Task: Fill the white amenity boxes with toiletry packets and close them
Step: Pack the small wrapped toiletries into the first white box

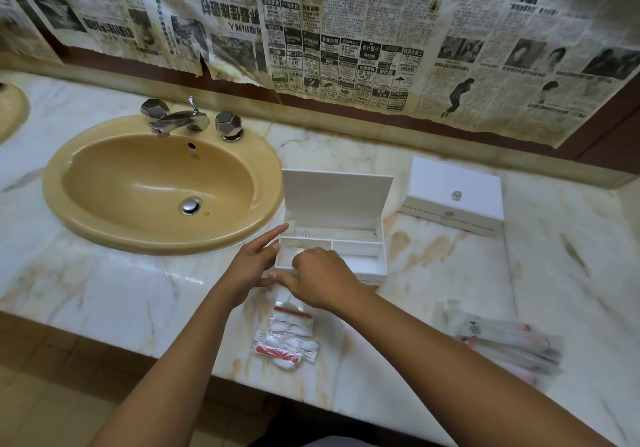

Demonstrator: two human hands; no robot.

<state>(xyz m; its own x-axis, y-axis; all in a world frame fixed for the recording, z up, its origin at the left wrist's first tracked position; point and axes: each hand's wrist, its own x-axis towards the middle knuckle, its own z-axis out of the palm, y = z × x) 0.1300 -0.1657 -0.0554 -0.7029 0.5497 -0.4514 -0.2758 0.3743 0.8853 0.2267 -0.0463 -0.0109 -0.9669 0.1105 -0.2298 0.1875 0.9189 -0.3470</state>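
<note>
Reaching into the open white box beside the sink, the right hand curls its fingers over the front-left compartment; what it grips, I can't tell. The left hand rests with straight fingers against the box's left wall. Cotton packets lie just in front, and a closed box sits to the right.

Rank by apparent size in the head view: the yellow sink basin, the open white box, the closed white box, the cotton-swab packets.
1. Yellow ceramic sink basin
2. Open white amenity box, lid raised
3. Closed white amenity box, though it sits farther away
4. Clear cotton-swab packets
</note>
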